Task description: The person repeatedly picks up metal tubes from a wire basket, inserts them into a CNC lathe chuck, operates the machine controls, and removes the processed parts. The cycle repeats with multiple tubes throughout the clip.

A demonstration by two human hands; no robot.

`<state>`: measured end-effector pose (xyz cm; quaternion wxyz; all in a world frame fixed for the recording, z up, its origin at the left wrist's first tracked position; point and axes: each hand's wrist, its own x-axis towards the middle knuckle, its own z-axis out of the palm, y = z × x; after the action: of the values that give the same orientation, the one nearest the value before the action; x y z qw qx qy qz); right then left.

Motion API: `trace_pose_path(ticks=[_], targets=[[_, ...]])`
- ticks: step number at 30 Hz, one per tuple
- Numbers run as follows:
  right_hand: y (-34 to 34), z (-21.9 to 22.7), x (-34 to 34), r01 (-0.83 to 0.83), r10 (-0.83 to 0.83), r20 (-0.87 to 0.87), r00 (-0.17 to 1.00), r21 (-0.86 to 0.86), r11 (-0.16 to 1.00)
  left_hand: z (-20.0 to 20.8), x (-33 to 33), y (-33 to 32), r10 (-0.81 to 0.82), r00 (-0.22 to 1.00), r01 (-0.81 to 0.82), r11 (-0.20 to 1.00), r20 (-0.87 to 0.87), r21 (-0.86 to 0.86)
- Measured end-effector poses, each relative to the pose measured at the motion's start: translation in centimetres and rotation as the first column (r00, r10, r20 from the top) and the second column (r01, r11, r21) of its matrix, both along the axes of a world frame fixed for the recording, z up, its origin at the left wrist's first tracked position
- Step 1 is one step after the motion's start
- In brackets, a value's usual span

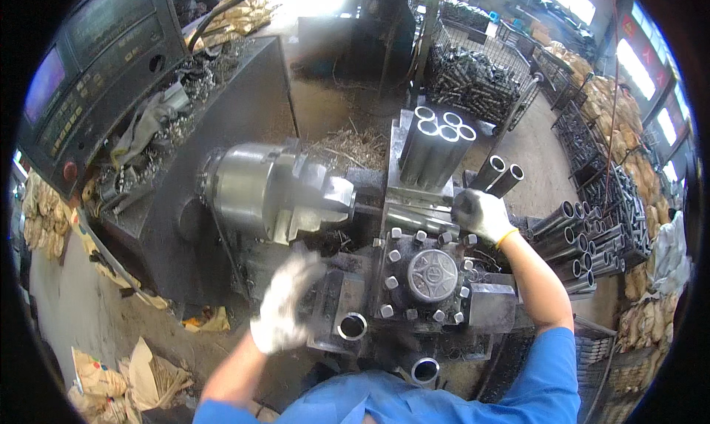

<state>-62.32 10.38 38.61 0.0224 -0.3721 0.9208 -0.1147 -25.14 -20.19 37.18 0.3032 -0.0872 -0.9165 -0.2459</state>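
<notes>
1. Closest to the camera is the worker's blue shirt (pixel 355 403), with one open-ended tube (pixel 415 371) right in front of it and a second tube (pixel 341 331) just beyond, beside the tool turret (pixel 433 276).

2. Left hand (pixel 282 306), white glove, is between that second tube and the chuck (pixel 255 191). It's a smear, so I can't tell how wide the fingers are. No workpiece visible in it, fwiw.

3. Right hand (pixel 484 215) has its fingers curled in at the right end of a shiny bar-like piece (pixel 416 221) behind the turret. Narrow-looking grip, but the glove hides whether it's actually holding anything.

4. Where's the stock? Five tubes (pixel 435 158) stand bunched behind that bar, two more tubes (pixel 488 175) lean just past the right hand, and a big stack (pixel 577 239) sits off to the right.

5. My read: this is the machine-tending step, one hand on the turret side, the other near the chuck. Next move calls for a sure right-hand hold, and the left glove well away from those chuck jaws unless they're stopped. Can't tell if they're spinning.
</notes>
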Motion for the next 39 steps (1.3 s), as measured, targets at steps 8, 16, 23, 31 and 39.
trace_pose_path(ticks=[8, 16, 23, 31, 39], targets=[[-11.3, 15.9, 12.5, -0.756, 0.710, -0.263, 0.653, -0.169, 0.633, -6.0, -0.1, 7.7, -0.036, 0.870, -0.347, 0.664, 0.492, 0.662], [-14.3, 15.0, 13.6, -0.485, 0.671, -0.233, 0.703, 0.532, 0.693, 8.3, -8.2, 1.1, -0.160, 0.829, -0.023, 0.947, 0.535, 0.320], [-7.4, 11.8, 5.2, -0.052, 0.159, -0.263, 0.952, 0.371, 0.927, -6.8, -2.2, -0.4, -0.055, 0.550, 0.011, 0.998, 0.834, 0.058], [-11.0, 6.5, 4.4, -0.159, 0.216, -0.056, 0.975, 0.507, 0.847, -6.0, 0.4, 0.2, 0.332, 0.878, -0.412, 0.891, 0.345, 0.192], [-8.2, -2.6, -1.1, -0.455, 0.411, 0.235, 0.881, 0.184, 0.871, -16.2, 17.7, -4.6, 0.542, 0.636, -0.505, -0.245, 0.549, 0.828]])
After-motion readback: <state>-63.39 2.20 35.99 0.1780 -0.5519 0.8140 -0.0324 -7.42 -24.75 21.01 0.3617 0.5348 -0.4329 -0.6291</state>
